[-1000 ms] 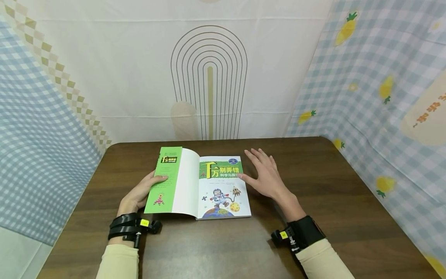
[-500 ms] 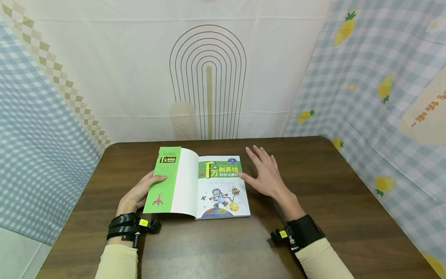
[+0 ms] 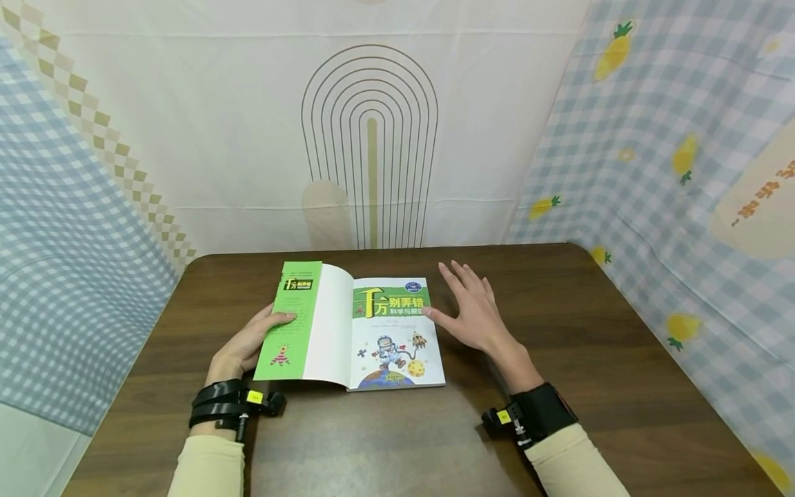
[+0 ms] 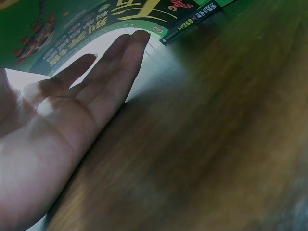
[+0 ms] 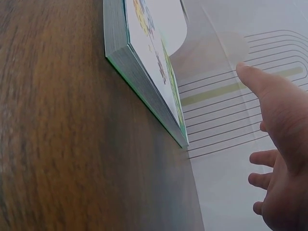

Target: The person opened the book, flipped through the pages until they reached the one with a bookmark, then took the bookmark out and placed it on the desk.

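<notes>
A paperback book point(image 3: 397, 345) lies with its front cover turned to the left, showing a title page with a cartoon astronaut. The cover's green flap point(image 3: 288, 331) is folded over its white inside. My left hand point(image 3: 245, 342) holds the cover at its left edge, thumb on top of the flap and fingers underneath. In the left wrist view, the left hand's fingers point(image 4: 110, 72) stretch below the raised cover point(image 4: 72, 33). My right hand point(image 3: 475, 314) hovers at the book's right edge with fingers spread. In the right wrist view, the book's page block point(image 5: 144, 91) stands apart from the right hand point(image 5: 284, 144).
The book rests on a dark brown wooden table point(image 3: 373, 442). A white cloth with an arch pattern point(image 3: 373, 152) hangs behind it. Blue checked cloths hang at the left point(image 3: 81, 241) and right point(image 3: 652, 207) sides. Black straps with small cameras circle both wrists.
The whole view has shifted very slightly. Both hands and the book keep the same positions relative to each other.
</notes>
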{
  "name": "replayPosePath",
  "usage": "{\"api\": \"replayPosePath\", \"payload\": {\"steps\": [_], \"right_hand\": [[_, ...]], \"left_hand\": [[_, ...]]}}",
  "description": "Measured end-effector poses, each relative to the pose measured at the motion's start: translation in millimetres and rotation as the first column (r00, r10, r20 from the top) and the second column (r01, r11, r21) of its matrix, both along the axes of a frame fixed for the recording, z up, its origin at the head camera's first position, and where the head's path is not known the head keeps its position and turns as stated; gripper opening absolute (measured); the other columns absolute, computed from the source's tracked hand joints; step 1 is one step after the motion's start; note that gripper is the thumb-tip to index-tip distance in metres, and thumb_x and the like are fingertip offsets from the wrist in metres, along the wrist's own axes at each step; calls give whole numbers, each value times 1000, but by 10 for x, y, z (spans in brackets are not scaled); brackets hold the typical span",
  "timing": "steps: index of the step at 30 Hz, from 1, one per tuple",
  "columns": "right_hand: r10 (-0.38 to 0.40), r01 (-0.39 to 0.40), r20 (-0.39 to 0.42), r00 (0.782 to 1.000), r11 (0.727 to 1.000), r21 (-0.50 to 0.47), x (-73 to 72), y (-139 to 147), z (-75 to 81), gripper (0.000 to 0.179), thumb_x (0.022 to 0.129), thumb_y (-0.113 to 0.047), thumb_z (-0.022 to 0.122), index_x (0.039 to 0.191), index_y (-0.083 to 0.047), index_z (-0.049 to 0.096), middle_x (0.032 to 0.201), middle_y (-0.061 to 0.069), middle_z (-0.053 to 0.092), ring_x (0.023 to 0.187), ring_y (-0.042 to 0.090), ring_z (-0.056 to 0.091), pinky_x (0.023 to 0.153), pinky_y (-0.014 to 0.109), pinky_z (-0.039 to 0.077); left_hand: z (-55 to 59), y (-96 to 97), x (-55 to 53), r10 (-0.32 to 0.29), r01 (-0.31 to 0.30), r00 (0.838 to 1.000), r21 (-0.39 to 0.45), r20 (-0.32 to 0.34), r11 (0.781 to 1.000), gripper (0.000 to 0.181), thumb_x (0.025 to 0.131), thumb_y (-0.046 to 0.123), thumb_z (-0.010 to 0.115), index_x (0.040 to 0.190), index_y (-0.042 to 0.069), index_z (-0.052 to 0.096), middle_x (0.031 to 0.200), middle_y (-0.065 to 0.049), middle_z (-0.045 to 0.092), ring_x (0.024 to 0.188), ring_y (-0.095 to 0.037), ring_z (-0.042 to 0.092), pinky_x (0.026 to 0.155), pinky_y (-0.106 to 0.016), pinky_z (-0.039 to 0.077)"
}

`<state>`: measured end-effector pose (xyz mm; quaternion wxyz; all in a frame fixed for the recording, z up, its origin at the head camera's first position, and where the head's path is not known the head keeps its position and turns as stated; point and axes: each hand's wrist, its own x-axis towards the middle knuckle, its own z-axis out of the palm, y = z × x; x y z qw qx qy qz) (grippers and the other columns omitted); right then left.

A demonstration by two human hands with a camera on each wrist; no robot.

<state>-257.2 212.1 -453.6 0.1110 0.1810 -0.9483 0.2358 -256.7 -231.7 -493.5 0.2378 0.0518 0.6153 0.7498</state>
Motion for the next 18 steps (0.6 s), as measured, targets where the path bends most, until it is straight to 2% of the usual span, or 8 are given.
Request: {"api": "replayPosePath", "payload": {"steps": [6,18], "right_hand": [[-2,2,-3,1000,1000,1,-10,6,-17,95,95,-60,71,168,-16,30,171,20,28,159,43,20,123,75,11],[-8,9,20,1000,1000,-19,-7,11,-34,96,96,-60,71,169,-19,26,172,18,27,160,40,18,125,72,8]], "left_hand": [[-7,-6,0,-1,1,1000,3,1,1000,53,112,22,54,158,10,32,104,-7,78,87,-20,78,71,-36,66],[2,-1,4,3,-3,1000,11,8,1000,51,111,22,55,156,12,34,104,-6,78,87,-20,78,71,-36,66]]}}
